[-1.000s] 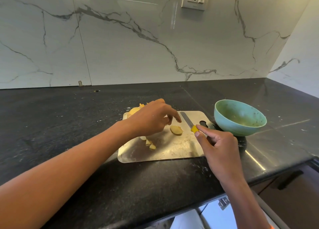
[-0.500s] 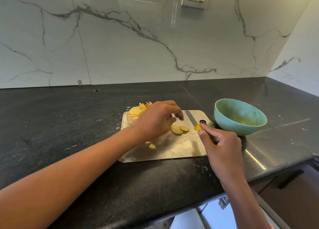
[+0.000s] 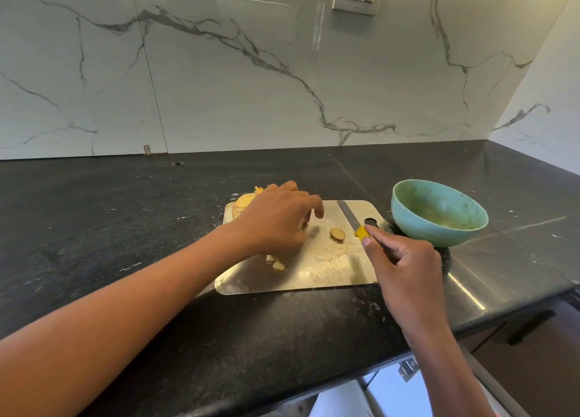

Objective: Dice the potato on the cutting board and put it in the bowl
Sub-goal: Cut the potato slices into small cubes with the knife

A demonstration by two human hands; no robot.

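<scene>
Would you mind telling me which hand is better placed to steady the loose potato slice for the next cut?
Left. The left hand hovers over the cutting board just beside the potato slice with no tool in it, while the right hand grips the knife.

No readable text, labels, brands, numbers or signs on any surface in view

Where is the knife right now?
In the head view, the knife lies across the cutting board's far right part, held by the right hand, just left of the green bowl.
</scene>
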